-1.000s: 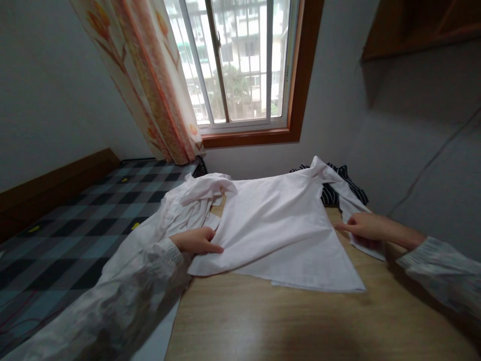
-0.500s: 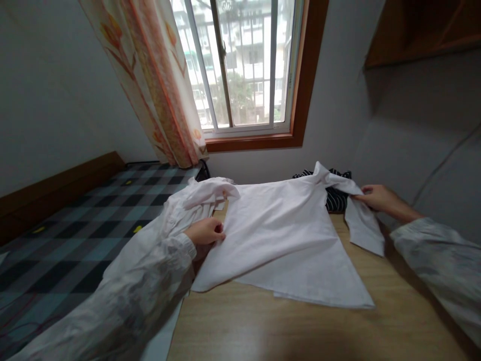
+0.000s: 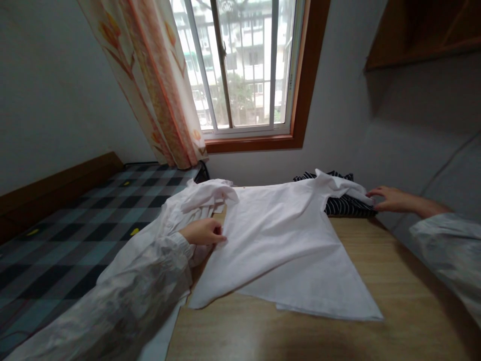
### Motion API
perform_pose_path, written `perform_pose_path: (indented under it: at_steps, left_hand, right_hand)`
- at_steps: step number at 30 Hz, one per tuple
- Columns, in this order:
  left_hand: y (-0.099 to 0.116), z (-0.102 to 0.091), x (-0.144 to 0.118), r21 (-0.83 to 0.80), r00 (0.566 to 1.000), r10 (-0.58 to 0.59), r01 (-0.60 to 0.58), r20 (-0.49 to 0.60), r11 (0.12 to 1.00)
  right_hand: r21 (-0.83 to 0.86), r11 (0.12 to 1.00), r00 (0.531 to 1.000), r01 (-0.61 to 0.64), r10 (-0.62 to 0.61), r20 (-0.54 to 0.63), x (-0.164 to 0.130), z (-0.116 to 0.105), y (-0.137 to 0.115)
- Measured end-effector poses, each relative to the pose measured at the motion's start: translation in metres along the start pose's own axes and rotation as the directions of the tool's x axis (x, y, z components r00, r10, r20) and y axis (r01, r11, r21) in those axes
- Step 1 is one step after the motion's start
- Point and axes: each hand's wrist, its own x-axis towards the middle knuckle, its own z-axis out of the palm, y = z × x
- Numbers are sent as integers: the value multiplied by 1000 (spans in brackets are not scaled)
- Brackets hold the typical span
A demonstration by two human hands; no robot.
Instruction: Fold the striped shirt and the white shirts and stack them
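The left hand [image 3: 203, 232] rests with fingers curled on the near-left edge of the white shirt [image 3: 285, 240], pinching a fold of its cloth. The right hand [image 3: 389, 199] lies flat and unclenched at the far right, fingertips touching the tip of the shirt's sleeve [image 3: 343, 186] where it drapes over a dark striped garment [image 3: 347, 205]; whether it grips the sleeve cannot be told. Both arms wear pale, loose sleeves.

The shirt is spread across the far half of a light wooden table [image 3: 319, 336], its hem pointing toward the camera and its left sleeve bunched into a heap [image 3: 195, 200] at the table's left edge. The striped garment sits at the far right corner, mostly covered by the shirt's sleeve.

Left of the table lies a bed with a dark blue and grey checked cover [image 3: 75, 230], bounded by a brown wooden board [image 3: 56, 188] against a grey wall. Behind the table stands 1 window [image 3: 244, 65] in a brown frame, with a peach flowered curtain [image 3: 150, 80] hanging at its left side. Apartment blocks and a tree show through the glass. A brown shelf [image 3: 424, 30] is fixed high on the right wall.

The shelf is cut off by the picture's top edge, and its contents are too dark to make out. The right forearm leaves the frame at the right edge. The left hand's palm is hidden beneath its knuckles.
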Motion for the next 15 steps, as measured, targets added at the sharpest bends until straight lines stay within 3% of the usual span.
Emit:
perform_pose_path:
  at_steps: [1,3,5,6,8,10,13,15]
  left_hand:
    - [3,-6,4,27,999,31,-30,-21,999]
    - [12,-20,17,132,989,124,-112,-85,985]
    - [24,-34,35,241,942,249,-194,-224,951]
    - [30,-40,45,321,911,319,-229,-262,919]
    - [40,-49,67,448,863,409,-253,-295,857]
    - [45,-51,88,506,857,423,-235,-296,830]
    - [43,-47,111,507,914,269,-85,-302,858]
    - [35,-44,119,484,944,145,19,-298,875]
  right_hand:
    - [-7,1000,999,-9,9,-42,3,3,-2]
    - [-8,1000,972,-11,9,-236,9,5,-16]
    - [11,999,906,36,-28,-422,18,5,-42]
    - [36,995,885,94,-67,-461,24,5,-58]
    - [51,973,882,225,-181,-436,37,6,-95]
    - [36,969,919,245,-220,-328,49,9,-128]
    - [-38,981,977,188,-191,-96,55,15,-164]
    - [-47,981,982,189,-189,2,51,17,-175]
